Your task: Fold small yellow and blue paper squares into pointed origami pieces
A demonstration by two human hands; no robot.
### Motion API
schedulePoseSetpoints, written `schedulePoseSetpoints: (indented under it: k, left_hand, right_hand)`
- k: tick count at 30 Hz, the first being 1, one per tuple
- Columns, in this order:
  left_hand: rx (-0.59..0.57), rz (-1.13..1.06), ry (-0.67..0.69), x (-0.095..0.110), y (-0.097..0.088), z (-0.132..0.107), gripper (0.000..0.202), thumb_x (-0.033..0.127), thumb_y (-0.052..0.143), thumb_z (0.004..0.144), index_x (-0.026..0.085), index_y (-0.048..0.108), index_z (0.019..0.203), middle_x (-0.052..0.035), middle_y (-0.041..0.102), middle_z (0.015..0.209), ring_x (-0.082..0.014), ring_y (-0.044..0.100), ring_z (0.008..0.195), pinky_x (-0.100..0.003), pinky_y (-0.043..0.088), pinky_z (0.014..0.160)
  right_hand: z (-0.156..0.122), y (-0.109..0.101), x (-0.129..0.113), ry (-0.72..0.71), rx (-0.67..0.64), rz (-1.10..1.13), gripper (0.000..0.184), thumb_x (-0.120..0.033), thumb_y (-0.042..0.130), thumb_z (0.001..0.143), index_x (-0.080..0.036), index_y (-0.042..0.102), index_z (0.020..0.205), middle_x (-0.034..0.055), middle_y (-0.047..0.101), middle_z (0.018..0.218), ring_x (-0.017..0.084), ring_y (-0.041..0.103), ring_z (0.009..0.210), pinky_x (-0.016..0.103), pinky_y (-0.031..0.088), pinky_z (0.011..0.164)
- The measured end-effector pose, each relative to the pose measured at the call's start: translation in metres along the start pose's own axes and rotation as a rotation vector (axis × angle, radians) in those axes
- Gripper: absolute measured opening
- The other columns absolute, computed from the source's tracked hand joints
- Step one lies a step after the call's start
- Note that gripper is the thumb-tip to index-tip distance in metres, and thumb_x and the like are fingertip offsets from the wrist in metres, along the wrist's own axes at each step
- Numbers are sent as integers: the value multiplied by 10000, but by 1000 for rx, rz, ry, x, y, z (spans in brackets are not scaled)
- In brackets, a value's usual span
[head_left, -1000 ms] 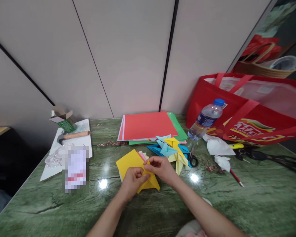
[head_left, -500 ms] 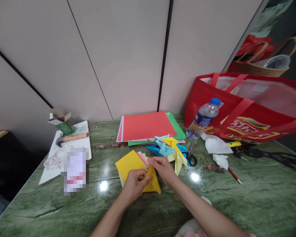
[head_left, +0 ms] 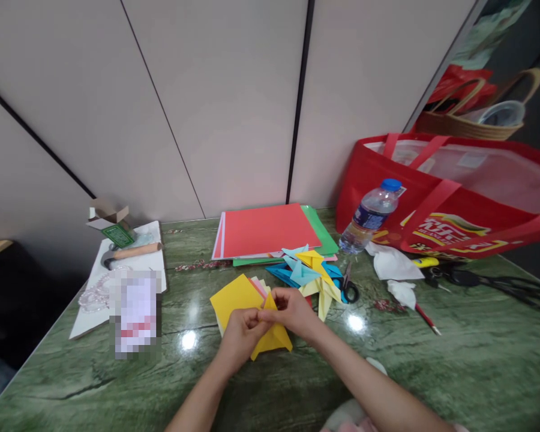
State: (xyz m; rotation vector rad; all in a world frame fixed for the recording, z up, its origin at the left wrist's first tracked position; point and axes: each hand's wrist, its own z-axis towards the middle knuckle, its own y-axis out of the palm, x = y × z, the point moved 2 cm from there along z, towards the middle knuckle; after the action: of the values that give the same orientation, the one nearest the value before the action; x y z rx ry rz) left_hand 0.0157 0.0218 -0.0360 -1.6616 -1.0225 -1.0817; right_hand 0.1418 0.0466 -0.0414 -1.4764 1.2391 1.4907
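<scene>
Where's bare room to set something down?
Bare: between the blurred item and the yellow paper; right of the right forearm, nearer than the red stick. Crowded: around the folded papers and scissors, and beside the bag and bottle.

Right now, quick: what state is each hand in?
Left hand: closed, pinching the folded yellow paper.
Right hand: closed, thumb and fingers pinching that same paper.
</scene>
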Motion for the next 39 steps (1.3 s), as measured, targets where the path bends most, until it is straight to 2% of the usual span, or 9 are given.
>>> schedulePoseSetpoints:
  k: [8,12,14,18,23,30,33,36,39]
  left_hand:
    - [-23,81,76,12,9,-7,384,358,590,666,174,347,433,75,242,449,-63,217,451,-225,129,439]
    - [-37,-47,-19,10,10,-9,388,401,637,622,168,382,445,84,269,437,-52,221,430,-207,146,423]
    - [34,-203,-81,5,5,-7,395,435,669,583,164,407,465,84,312,435,-49,259,417,-194,173,415]
    - [142,-413,-166,-5,-9,-1,382,454,722,520,150,491,526,65,434,445,-64,379,402,-184,254,406]
    - [134,-441,-191,-9,-13,2,379,449,747,496,132,548,553,49,482,436,-84,454,406,-189,321,406]
    - [142,-465,-189,-10,-10,3,356,416,755,499,121,578,590,28,549,481,-118,532,469,-220,405,473]
    - [146,-465,-181,-9,-12,3,340,391,758,501,120,570,584,19,572,502,-122,544,486,-225,416,490]
    - [141,-444,-175,-6,-15,2,345,386,759,496,128,534,541,17,572,494,-108,518,455,-209,389,448]
    - [141,-407,-161,-4,-19,1,371,409,746,507,143,487,510,34,537,466,-88,473,421,-189,343,404]
  right_hand:
    - [2,4,11,42,176,-56,497,-591,540,686,-159,476,449,-34,444,439,85,364,442,212,264,432]
    - [2,2,9,107,174,-10,555,-645,424,733,-158,486,474,-19,454,428,86,375,394,216,261,392]
    - [3,-1,5,91,144,10,537,-630,407,753,-150,544,555,-1,510,493,102,439,438,215,305,410]
    - [4,-7,-1,-62,93,-9,267,-402,686,625,-182,577,731,-13,587,660,125,537,599,221,408,531]
    - [4,-9,3,-143,53,-141,60,-228,634,664,-173,615,674,-1,613,665,129,545,598,241,417,559]
    - [3,-6,4,-146,54,-169,64,-187,600,678,-170,653,708,13,637,723,149,557,667,260,429,622]
    - [2,-6,4,-118,34,-159,105,-225,575,707,-176,661,745,5,619,700,136,547,618,247,433,573]
    - [0,-9,1,-85,-58,-137,158,-266,544,739,-187,666,801,3,598,722,126,544,587,230,440,514]
    - [-2,-12,-4,-117,-207,-169,144,-229,577,717,-184,664,823,16,599,815,140,561,684,241,459,589]
